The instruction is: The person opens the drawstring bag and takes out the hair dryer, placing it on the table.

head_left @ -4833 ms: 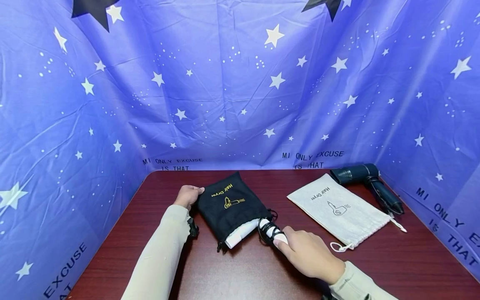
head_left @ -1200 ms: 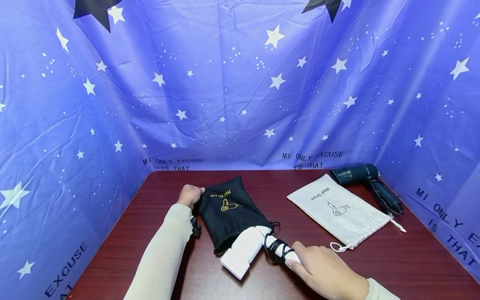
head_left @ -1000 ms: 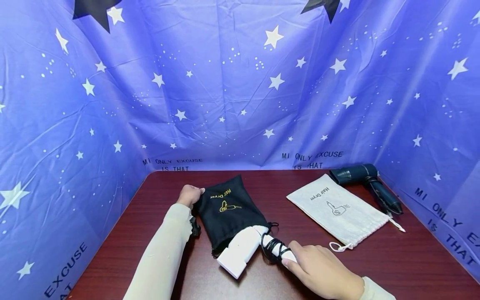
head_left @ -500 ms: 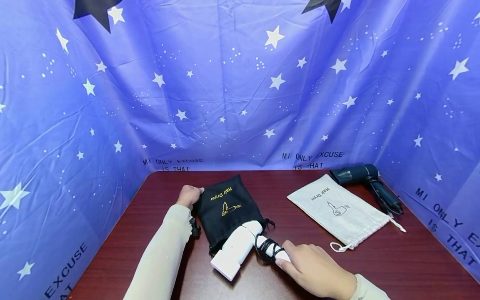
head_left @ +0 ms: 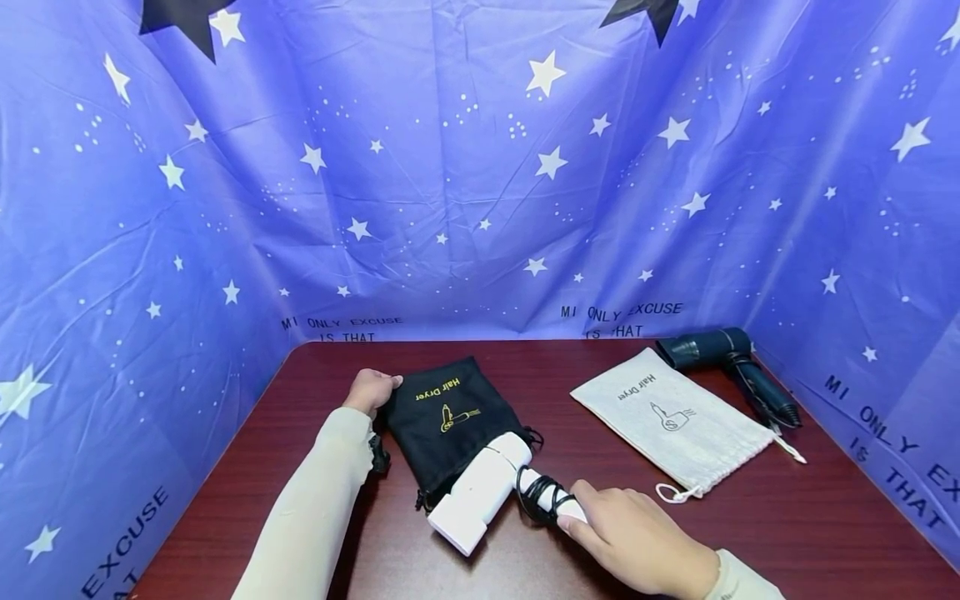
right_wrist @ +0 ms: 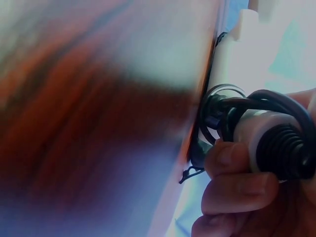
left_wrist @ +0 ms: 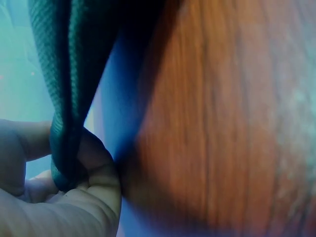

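Note:
A black drawstring bag (head_left: 442, 421) lettered "Hair Dryer" in yellow lies left of centre on the table. My left hand (head_left: 372, 390) pinches its far left corner; the left wrist view shows the gathered cloth (left_wrist: 69, 98) between thumb and fingers. At the bag's mouth rests a white hair dryer (head_left: 480, 492), its barrel outside and lapping over the mouth's edge. My right hand (head_left: 637, 533) grips the end of its handle. Black cord (head_left: 542, 498) is wound round that handle. In the right wrist view, fingers (right_wrist: 242, 190) curl round the handle beside the ribbed cord sleeve (right_wrist: 284, 150).
To the right lies a white drawstring bag (head_left: 675, 425), also printed "Hair Dryer", looking flat. Behind it sits a dark hair dryer (head_left: 727, 358) with its handle toward the right edge. A blue star-print curtain (head_left: 450, 167) surrounds the dark red table (head_left: 247, 500) at back and sides.
The white hair dryer, mostly inside the black bag earlier, has come out through its mouth toward the near side, gripped by my right hand. My left hand keeps its pinch on the bag's corner.

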Demonstrator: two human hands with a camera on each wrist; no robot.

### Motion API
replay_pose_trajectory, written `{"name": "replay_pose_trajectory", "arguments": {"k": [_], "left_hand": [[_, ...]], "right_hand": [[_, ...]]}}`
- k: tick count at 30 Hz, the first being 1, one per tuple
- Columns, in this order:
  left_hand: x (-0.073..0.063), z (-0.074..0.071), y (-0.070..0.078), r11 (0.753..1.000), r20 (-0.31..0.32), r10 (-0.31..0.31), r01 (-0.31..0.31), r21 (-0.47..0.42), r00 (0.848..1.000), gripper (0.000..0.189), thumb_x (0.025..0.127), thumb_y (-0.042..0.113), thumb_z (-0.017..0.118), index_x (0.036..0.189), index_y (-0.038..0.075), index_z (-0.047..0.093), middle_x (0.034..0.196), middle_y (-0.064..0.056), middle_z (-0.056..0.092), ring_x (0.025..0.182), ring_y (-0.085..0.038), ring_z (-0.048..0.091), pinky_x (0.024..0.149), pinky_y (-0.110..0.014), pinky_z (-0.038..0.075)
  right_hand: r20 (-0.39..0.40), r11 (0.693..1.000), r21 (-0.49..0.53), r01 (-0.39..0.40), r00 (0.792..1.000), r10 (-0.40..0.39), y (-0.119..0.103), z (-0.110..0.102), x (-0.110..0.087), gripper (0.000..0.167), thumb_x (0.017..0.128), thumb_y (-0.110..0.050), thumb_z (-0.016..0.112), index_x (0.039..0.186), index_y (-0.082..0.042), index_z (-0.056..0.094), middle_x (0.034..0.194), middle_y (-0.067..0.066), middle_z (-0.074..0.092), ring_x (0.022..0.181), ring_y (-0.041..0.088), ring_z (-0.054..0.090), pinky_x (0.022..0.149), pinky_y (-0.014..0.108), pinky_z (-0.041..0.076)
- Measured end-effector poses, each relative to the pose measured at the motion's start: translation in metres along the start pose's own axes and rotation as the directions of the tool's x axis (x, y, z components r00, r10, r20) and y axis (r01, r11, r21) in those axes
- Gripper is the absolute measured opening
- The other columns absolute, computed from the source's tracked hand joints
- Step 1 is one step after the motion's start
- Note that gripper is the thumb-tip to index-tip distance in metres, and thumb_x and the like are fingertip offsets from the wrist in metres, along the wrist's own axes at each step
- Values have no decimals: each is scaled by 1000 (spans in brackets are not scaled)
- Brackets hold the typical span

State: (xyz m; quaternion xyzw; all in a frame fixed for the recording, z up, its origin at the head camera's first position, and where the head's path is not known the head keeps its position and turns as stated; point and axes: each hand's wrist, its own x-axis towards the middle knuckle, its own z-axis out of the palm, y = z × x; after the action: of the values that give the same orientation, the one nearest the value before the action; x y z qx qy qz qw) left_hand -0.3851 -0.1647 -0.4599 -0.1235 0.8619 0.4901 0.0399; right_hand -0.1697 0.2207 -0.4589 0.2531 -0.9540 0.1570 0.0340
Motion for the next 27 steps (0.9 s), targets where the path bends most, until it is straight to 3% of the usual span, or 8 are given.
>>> {"name": "replay_pose_trajectory", "arguments": {"k": [9, 15, 22, 27], "left_hand": [[1, 1, -2, 999, -34, 36, -34, 36, 999, 33, 102, 21, 64, 112, -9, 72, 131, -26, 63, 117, -35, 57, 100, -46, 50], [2, -3, -4, 998, -53, 26, -23, 62, 998, 34, 101, 24, 65, 113, -7, 73, 132, -25, 64, 121, -37, 57, 103, -47, 49], [0, -12, -8, 998, -79, 16, -11, 64, 997, 32, 99, 25, 68, 110, -4, 75, 128, -24, 66, 115, -35, 58, 98, -46, 49], [3, -15, -11, 998, -82, 24, -20, 52, 996, 33, 99, 25, 69, 110, -5, 75, 127, -24, 66, 111, -33, 57, 95, -43, 49]], "right_hand": [[-37, 1000, -13, 1, 999, -1, 6, -1, -6, 29, 105, -55, 51, 95, -28, 53, 68, -21, 42, 58, -3, 41, 54, 24, 35], [-44, 1000, -15, -6, 999, 6, 9, -2, -9, 28, 105, -54, 52, 95, -28, 53, 68, -21, 42, 59, -4, 41, 55, 23, 35], [-15, 999, 4, -34, 999, 34, 16, -5, -11, 30, 105, -56, 50, 98, -27, 54, 69, -20, 44, 60, -5, 43, 55, 23, 36], [-37, 999, -18, -36, 999, 35, 20, -6, -13, 28, 105, -54, 52, 97, -26, 53, 68, -20, 44, 60, -5, 42, 55, 23, 35]]}}
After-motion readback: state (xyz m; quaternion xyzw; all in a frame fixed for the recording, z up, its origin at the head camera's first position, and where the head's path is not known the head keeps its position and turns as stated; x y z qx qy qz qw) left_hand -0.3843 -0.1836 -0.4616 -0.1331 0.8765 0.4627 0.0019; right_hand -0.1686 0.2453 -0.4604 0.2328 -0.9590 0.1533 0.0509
